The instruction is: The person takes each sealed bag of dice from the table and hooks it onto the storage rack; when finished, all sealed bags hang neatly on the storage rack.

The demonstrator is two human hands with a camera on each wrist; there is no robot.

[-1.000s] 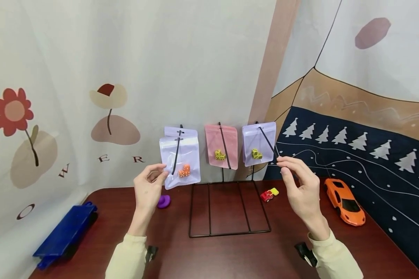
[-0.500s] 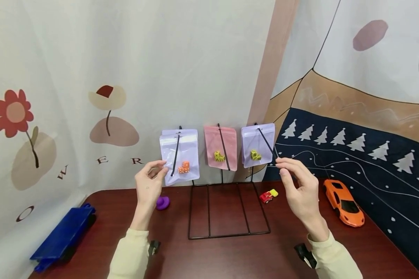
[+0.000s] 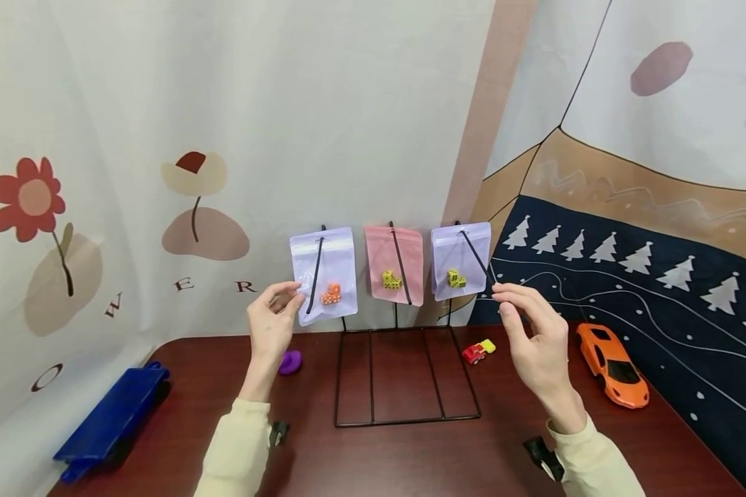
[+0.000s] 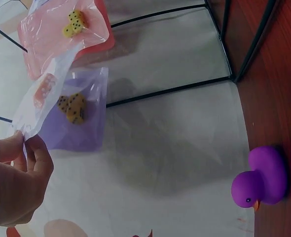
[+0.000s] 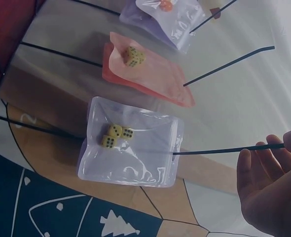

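Observation:
My left hand (image 3: pixel 270 328) pinches the lower left edge of a clear-fronted lilac zip bag (image 3: pixel 338 259) with orange dice (image 3: pixel 331 295) in it. That bag hangs on the left hook of a black wire rack (image 3: pixel 407 419). In the left wrist view another lilac bag (image 4: pixel 89 136) with yellow dice (image 4: pixel 76 107) hangs behind it. My right hand (image 3: pixel 537 342) holds the tip of the right hook (image 5: pixel 209 152) between thumb and fingers. On this hook hangs a lilac bag (image 5: pixel 140 165) with yellow dice; pink bags (image 3: pixel 378 252) with yellow dice are on the middle hook.
A purple rubber duck (image 4: pixel 269 173) sits on the table left of the rack. To the right are a small red and yellow toy car (image 3: pixel 477 351) and an orange toy car (image 3: pixel 612 366). A blue plastic object (image 3: pixel 112 417) lies at the far left. Printed cloth hangs behind.
My left hand has moved slightly up and right, and its bag has slid back along the left hook, hiding the bag behind in the head view. My right hand stays on the hook tip.

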